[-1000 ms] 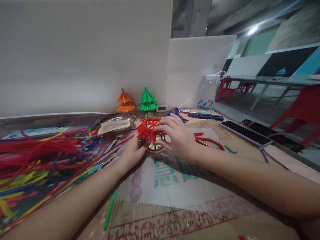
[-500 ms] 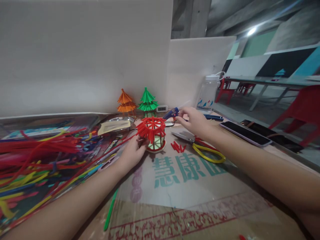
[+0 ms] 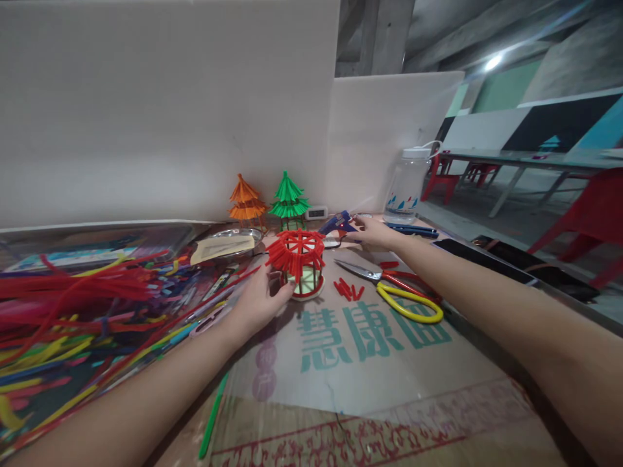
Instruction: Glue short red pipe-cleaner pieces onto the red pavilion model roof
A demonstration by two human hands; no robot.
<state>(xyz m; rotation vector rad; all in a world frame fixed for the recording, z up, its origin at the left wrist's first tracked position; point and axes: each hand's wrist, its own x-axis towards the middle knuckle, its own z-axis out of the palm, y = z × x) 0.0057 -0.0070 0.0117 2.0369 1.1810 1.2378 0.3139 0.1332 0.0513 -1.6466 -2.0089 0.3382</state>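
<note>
A small red pavilion model (image 3: 302, 250), its fringed roof built of fuzzy pipe cleaners, stands upright on the table. My left hand (image 3: 260, 299) holds it from the left, thumb at the front of its low wall; the other fingers are partly hidden behind it. Farther back, my right hand (image 3: 372, 231) is at the rear of a blue hot glue gun (image 3: 337, 223), fingers apart and slightly bent; contact is hard to make out. Short red pipe cleaner pieces (image 3: 348, 289) lie right of the model, close to yellow-and-red-handled scissors (image 3: 409, 301).
Orange (image 3: 243, 201) and green (image 3: 287, 201) pavilion models stand behind, near a metal dish (image 3: 238, 235). Pipe cleaners (image 3: 78, 285) heap at left. A clear bottle (image 3: 403, 185), blue pens (image 3: 413, 230) and a phone (image 3: 487, 261) line the right side.
My right hand has shifted slightly right and lower, its fingers loosening, and more of the glue gun shows. My left hand stays at the red model. The view has shifted slightly.
</note>
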